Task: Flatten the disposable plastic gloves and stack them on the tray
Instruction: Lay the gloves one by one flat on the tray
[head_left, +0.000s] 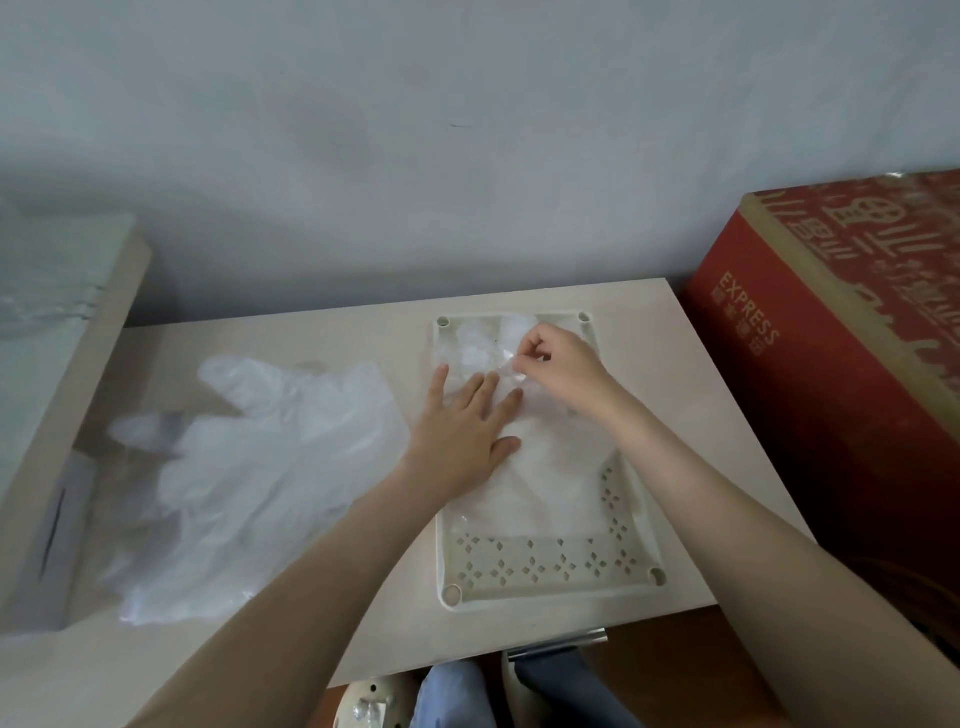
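Observation:
A cream perforated tray (550, 566) lies on the table right of centre. A clear plastic glove (561, 467) is spread over it, fingers toward the wall. My left hand (462, 426) rests flat on the glove's left part, fingers spread. My right hand (558, 364) pinches a finger of that glove near the tray's far end. A loose pile of several more clear gloves (249, 467) lies on the table left of the tray.
A red cardboard box (841, 374) stands against the table's right side. A pale box with a cut-out side (67, 415) sits at the left. The wall is close behind. My knees and a slipper show below the table's near edge.

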